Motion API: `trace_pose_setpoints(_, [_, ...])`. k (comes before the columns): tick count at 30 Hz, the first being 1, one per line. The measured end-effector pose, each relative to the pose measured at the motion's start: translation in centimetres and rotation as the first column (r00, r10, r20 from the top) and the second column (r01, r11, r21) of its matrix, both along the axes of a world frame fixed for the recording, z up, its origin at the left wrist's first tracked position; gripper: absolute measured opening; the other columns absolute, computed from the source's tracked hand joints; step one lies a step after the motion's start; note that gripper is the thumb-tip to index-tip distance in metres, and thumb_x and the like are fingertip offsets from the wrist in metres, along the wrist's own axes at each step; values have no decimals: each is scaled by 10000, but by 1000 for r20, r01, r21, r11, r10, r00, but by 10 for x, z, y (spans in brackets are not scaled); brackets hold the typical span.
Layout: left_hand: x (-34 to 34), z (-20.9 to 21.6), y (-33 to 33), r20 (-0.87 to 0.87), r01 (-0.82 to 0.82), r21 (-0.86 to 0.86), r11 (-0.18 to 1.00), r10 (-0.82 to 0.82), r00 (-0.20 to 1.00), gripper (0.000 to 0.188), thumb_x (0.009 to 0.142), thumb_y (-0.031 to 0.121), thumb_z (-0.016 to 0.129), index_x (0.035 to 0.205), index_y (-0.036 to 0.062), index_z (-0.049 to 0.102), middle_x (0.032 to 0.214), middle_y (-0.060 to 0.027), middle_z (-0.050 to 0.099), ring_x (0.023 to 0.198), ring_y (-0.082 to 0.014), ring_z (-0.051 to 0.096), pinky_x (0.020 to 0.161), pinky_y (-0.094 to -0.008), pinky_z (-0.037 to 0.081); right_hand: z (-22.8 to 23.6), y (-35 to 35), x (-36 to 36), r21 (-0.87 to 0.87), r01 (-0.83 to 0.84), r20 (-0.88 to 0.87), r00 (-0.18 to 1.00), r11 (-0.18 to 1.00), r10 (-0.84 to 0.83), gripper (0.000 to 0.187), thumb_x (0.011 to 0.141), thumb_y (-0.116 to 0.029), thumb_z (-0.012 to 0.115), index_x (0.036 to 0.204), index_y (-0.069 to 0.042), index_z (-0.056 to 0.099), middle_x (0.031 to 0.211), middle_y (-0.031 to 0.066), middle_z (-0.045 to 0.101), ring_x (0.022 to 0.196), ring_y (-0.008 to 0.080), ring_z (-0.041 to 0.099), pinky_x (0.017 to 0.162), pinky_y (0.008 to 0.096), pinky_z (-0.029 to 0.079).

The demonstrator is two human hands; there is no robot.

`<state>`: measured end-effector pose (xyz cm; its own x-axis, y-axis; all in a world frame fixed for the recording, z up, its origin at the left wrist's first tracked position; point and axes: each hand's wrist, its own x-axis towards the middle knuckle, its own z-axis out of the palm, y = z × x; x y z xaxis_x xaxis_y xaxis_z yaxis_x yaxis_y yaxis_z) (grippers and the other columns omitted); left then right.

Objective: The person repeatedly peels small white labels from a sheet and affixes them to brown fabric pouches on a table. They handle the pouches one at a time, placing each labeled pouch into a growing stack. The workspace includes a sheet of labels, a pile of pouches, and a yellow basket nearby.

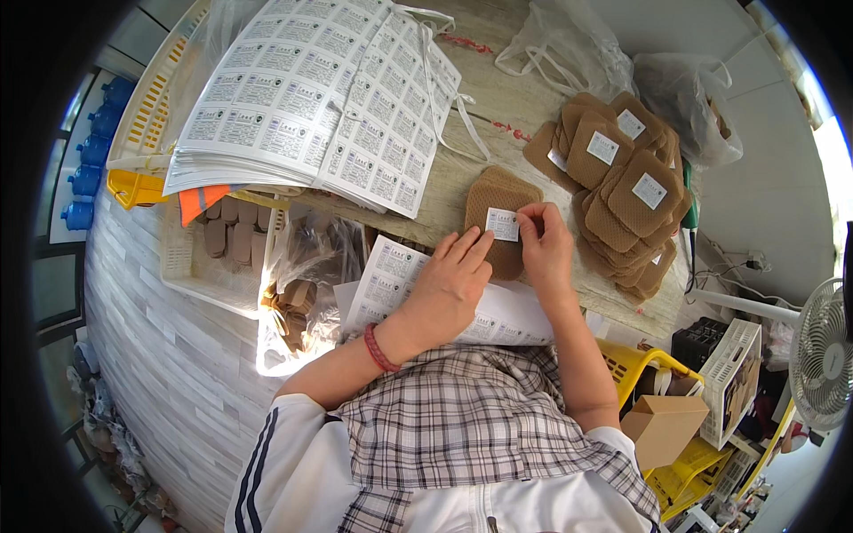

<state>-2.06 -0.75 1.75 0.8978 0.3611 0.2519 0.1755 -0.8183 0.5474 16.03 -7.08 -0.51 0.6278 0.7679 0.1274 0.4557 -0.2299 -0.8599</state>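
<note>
In front of me a short stack of brown, textured pads [484, 190] with rounded corners lies on the table. A small white printed label [502, 225] is on the top pad. My right hand [546, 249] pinches this label at its right edge between thumb and finger. My left hand [449, 280], a red bracelet at its wrist, lies with fingers stretched out beside the label's left edge; its thumb is hidden. Under my left hand and forearm a sheet of labels [385, 277] rests across my lap at the table edge.
A thick pile of label sheets [293, 89] covers the table's left side. Labelled brown pads [613, 209] are heaped at right, with plastic bags [684, 102] behind. Crates [213, 284] stand below at left; a yellow crate [622, 364] and a fan [822, 355] at right.
</note>
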Motion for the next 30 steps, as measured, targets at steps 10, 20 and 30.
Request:
trace_pose_setpoints(10, [0, 1, -3, -8, 2, 3, 1000, -2, 1000, 119, 815, -51, 534, 926, -70, 574, 1415, -291, 487, 1373, -438, 420, 1150, -535, 349, -7, 0, -1, 11, 11, 64, 998, 1000, -12, 85, 910, -24, 678, 948, 2, 607, 820, 130, 639, 692, 241, 636, 645, 349, 515])
trace_pose_setpoints(20, [3, -6, -3, -14, -16, 39, 999, 16, 1000, 140, 813, -14, 542, 930, -76, 585, 1378, -292, 506, 1337, -444, 443, 1142, -539, 351, 4, 1, -21, -110, 136, 394, 916, 985, -82, 420, 883, -87, 680, 1292, -88, 587, 1125, 121, 568, 855, 301, 633, 680, 399, 530])
trace_pose_setpoints(30, [4, -7, -4, 36, -18, 60, 998, 16, 999, 122, 790, -44, 537, 898, -72, 584, 1355, -280, 525, 1326, -438, 454, 1124, -533, 369, -17, -7, -3, 135, 127, 272, 949, 983, -161, 200, 885, -52, 708, 1075, -105, 741, 1068, 82, 602, 942, 237, 603, 757, 329, 510])
